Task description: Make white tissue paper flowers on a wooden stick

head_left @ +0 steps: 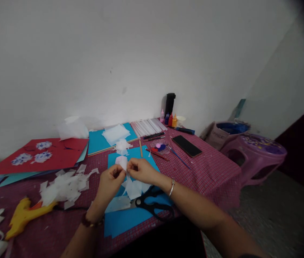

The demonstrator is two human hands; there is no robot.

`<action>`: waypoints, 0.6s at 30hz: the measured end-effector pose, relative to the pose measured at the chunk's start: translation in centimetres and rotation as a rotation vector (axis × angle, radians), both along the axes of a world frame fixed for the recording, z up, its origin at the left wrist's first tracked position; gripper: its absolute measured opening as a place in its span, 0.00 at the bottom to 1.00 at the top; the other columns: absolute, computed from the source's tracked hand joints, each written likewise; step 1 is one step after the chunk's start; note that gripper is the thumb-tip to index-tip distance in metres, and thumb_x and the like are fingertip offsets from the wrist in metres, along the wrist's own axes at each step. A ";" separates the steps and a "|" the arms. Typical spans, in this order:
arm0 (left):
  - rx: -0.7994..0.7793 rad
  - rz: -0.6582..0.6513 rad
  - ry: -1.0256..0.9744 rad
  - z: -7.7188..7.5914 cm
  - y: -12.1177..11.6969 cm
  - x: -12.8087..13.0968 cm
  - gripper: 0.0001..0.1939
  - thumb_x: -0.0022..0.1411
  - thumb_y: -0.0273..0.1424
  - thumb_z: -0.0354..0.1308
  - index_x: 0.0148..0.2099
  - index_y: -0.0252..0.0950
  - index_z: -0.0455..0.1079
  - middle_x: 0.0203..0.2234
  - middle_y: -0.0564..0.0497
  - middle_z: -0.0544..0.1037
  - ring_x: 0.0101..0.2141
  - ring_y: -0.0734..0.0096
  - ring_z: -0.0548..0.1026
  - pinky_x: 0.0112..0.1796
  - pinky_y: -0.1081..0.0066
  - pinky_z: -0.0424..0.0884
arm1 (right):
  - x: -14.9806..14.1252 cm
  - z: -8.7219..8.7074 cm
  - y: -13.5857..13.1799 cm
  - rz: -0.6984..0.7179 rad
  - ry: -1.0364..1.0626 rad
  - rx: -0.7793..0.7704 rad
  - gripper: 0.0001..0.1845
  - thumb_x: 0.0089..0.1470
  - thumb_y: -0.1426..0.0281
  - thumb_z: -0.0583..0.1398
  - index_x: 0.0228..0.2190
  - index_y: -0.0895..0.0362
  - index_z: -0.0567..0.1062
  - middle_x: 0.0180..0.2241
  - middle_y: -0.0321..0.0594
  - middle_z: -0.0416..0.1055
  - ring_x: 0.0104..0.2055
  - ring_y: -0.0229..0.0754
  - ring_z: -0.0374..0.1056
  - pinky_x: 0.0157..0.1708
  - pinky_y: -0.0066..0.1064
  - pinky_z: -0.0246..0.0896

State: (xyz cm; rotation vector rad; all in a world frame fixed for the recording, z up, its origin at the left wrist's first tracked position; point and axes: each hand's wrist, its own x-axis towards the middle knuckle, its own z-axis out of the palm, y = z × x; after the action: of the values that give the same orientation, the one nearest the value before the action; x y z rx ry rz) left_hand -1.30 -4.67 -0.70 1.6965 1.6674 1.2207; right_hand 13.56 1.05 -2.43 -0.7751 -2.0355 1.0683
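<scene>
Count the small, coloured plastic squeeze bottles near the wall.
4, standing side by side: pink bottle, dark blue bottle, red bottle and orange bottle, from left to right. Others could be hidden behind.

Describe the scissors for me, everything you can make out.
The scissors have black looped handles, apparently plastic, spread apart. They lie on a blue sheet, handles to the right, blades pointing left by white paper; the tips are unclear. Neither the left hand nor the right hand holds them.
</scene>
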 end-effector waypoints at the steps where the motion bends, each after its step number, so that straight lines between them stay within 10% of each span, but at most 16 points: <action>1: 0.003 -0.007 -0.015 0.0 0.0 0.0 0.06 0.50 0.29 0.53 0.23 0.37 0.63 0.16 0.57 0.67 0.21 0.73 0.66 0.24 0.75 0.60 | 0.0 0.0 0.0 0.001 -0.002 0.005 0.01 0.47 0.75 0.56 0.26 0.58 0.67 0.22 0.31 0.64 0.23 0.31 0.59 0.23 0.21 0.51; 18: 0.071 0.009 0.168 -0.3 0.0 0.1 0.06 0.51 0.30 0.52 0.23 0.37 0.63 0.16 0.57 0.65 0.20 0.74 0.64 0.23 0.75 0.58 | 0.0 0.1 0.0 0.005 -0.059 0.054 0.03 0.47 0.76 0.56 0.26 0.57 0.66 0.22 0.30 0.63 0.23 0.31 0.58 0.23 0.22 0.49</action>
State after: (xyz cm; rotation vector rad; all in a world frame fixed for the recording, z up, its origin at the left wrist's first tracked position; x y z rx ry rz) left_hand -1.22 -4.67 -0.98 1.8821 1.7485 1.1830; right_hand 13.57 1.01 -2.38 -0.7823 -2.1088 0.9998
